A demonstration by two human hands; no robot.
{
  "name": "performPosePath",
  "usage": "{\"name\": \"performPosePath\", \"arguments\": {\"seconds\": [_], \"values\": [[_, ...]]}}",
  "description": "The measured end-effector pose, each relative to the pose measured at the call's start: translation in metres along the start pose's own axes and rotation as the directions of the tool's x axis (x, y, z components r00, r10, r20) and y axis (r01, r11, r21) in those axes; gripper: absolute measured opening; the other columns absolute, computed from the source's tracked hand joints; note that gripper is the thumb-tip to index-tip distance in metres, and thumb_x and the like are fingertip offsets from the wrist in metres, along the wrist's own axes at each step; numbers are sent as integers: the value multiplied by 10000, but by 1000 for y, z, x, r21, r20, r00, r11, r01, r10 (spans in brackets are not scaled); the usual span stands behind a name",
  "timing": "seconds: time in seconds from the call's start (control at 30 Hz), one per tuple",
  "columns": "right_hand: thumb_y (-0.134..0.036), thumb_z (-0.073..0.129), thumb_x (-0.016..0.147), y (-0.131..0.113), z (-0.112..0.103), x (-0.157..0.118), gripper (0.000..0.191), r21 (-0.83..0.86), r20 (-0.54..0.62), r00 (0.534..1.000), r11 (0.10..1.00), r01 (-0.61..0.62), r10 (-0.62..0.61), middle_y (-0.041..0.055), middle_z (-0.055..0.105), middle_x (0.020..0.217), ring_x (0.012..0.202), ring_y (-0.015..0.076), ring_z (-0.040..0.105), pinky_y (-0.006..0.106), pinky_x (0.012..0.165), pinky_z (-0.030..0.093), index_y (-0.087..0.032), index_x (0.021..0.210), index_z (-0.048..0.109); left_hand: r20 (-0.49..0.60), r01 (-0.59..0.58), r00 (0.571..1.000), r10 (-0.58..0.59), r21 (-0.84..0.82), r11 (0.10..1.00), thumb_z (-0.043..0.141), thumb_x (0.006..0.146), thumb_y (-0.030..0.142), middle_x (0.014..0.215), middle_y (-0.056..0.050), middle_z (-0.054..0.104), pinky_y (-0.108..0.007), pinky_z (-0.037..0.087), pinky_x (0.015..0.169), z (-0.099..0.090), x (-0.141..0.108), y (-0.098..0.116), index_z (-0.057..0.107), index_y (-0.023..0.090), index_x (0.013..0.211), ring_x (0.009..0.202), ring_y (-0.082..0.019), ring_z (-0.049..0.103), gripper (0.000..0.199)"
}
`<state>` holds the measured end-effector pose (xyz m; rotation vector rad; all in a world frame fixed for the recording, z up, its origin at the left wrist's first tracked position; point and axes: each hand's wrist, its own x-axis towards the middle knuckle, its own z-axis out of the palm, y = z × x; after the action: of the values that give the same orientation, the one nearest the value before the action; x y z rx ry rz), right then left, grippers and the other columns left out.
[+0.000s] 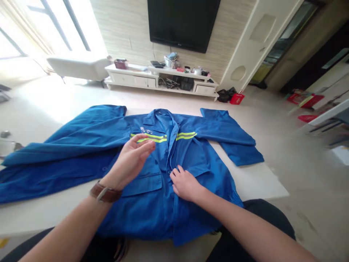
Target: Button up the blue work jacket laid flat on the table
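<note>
A blue work jacket (pixel 148 214) lies front side up on a white table, its collar pointing away from me. Yellow-green reflective stripes cross the chest, and a small emblem shows above the left-hand stripe. My right hand (pixel 185 183) rests on the front opening, its fingers bent and closed on the placket edge near a button. Over the left-hand chest my left hand (pixel 133 158) is raised, with fingers loosely bent, thumb apart and nothing held. A brown watch strap circles that wrist. Both sleeves spread sideways; the right-hand sleeve (pixel 234 134) is bent back.
The white table (pixel 259 180) ends at the right, above a pale floor. Beyond stands a low white TV cabinet (pixel 131 78) carrying small items, below a wall-mounted television (pixel 182 22). A red box (pixel 236 99) sits beside it. My knees are under the table's near edge.
</note>
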<state>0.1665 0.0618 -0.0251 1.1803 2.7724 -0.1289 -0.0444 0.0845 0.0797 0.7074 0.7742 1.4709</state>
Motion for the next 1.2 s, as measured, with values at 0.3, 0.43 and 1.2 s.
{"name": "performPosePath", "arguments": {"seconds": [0.3, 0.43, 1.2], "values": [[-277, 577, 912, 0, 3, 1, 395, 22, -15, 1000, 1000, -12, 12, 203, 582, 1296, 1322, 371, 446, 474, 959, 536, -115, 1272, 588, 257, 210, 950, -177, -107, 972, 803, 724, 124, 772, 31, 570, -188, 475, 623, 24, -28, -11, 612, 170, 1042, 632, -61, 546, 374], [-268, 563, 914, 0, 2, 1, 348, 24, -8, 1000, 1000, -8, 9, 189, 600, 1241, 1269, 358, 480, 472, 943, 537, -124, 1228, 608, 387, 300, 888, -248, -79, 951, 781, 767, 147, 796, 22, 555, -199, 406, 560, 24, -35, -14, 614, 173, 1091, 535, -29, 453, 365], [-225, 512, 928, 1, 2, 2, 340, 84, 1, 1000, 996, -23, 23, 185, 594, 1310, 1303, 352, 481, 448, 981, 518, -152, 1241, 621, 486, 345, 826, -287, -33, 938, 754, 834, 154, 765, 25, 579, -210, 391, 557, 31, -46, -17, 628, 175, 1178, 485, -18, 452, 367]]}}
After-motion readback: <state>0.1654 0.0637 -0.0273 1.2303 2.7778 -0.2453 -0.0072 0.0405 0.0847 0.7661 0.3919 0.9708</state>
